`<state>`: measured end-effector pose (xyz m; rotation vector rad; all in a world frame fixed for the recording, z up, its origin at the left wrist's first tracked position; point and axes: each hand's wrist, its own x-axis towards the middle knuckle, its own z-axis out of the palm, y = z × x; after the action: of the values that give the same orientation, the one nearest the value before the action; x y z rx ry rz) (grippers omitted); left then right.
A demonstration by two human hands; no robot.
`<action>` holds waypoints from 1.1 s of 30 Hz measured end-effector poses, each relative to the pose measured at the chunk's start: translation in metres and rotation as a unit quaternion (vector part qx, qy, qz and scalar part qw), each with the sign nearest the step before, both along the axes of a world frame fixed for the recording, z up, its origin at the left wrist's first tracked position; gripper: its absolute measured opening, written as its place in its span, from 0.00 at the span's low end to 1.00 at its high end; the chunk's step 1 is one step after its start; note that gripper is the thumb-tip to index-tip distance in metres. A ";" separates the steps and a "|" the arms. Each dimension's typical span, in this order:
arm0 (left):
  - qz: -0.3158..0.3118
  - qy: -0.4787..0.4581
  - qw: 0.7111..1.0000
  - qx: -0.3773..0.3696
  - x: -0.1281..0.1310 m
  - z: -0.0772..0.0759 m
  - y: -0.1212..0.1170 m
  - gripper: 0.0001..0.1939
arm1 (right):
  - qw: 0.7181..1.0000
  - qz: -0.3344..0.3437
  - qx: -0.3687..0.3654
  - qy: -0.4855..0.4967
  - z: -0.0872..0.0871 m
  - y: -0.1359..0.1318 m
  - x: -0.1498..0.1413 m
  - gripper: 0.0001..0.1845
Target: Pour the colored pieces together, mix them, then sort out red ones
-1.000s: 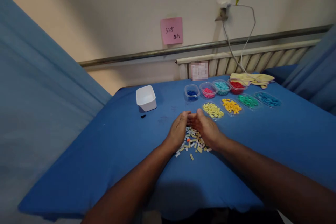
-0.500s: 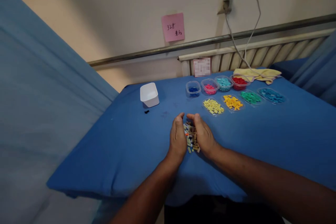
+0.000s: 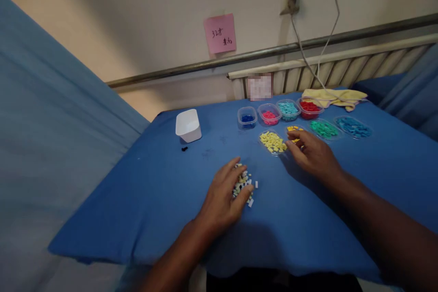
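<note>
Taking the pile as the clock's centre, with twelve toward the wall, small pale pieces (image 3: 242, 178) are lying near the middle of the blue sheet (image 3: 153, 200). The visible part of their heap is stretching lengthwise from eleven to five o'clock. A loose white piece (image 3: 256, 184) is lying just beside it at three, its long axis running from twelve to six; another white piece (image 3: 251, 203) is sitting at the five o'clock end, slanting from one to seven.

The left hand (image 3: 223, 191) is curving over the heap from the seven to nine o'clock side, its fingers and thumb spreading apart and hiding part of it; whether it is gripping any piece, I cannot tell. At two o'clock the right hand (image 3: 315, 153) is hovering, half-open, thumb standing apart from curled fingers; I cannot tell if a piece is between them. It is blocking much of the orange-yellow pieces (image 3: 294, 128).

Yellow pieces (image 3: 273, 141) are lying at one, dark-blue pieces (image 3: 247, 119) at twelve, pink pieces (image 3: 269, 117) toward one, and green pieces (image 3: 324, 129) at two, all sitting in clear containers. A white bin (image 3: 192, 135) is standing between ten and eleven, with a small black object (image 3: 185, 149) lying near it at ten.
</note>
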<state>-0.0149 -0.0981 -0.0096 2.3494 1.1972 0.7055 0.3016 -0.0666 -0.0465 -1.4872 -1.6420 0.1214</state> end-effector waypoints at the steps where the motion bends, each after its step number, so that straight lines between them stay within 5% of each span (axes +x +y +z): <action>1: 0.008 -0.015 1.000 -0.001 0.002 0.001 0.012 0.25 | 0.999 -0.008 -0.004 -0.030 -0.002 0.000 0.006 0.19; 6: 0.079 -0.092 0.992 -0.017 0.006 0.003 0.087 0.20 | 0.983 -0.058 -0.064 -0.165 -0.003 0.003 0.028 0.19; 9: 0.120 -0.049 0.990 -0.055 0.017 0.005 0.114 0.25 | 0.969 -0.114 -0.087 -0.202 -0.002 0.005 0.042 0.21; 14: -0.024 0.126 0.992 -0.018 0.078 0.005 0.116 0.46 | 0.953 -0.115 -0.152 -0.234 -0.004 0.006 0.048 0.27; 20: -0.037 0.233 0.972 -0.015 0.140 -0.004 0.123 0.58 | 0.948 -0.121 -0.165 -0.245 -0.009 0.008 0.043 0.30; 29: -0.107 0.236 0.962 -0.090 0.136 -0.006 0.147 0.60 | 0.954 -0.126 -0.133 -0.239 -0.013 0.013 0.043 0.28; 33: -0.088 0.169 0.979 -0.078 0.094 0.010 0.130 0.51 | 0.973 -0.076 -0.038 -0.213 -0.006 0.010 0.037 0.25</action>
<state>0.0793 0.0322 -0.0001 2.4651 1.1096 0.1506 0.3390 -0.0569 -0.0525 -1.7802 -1.8631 -0.2383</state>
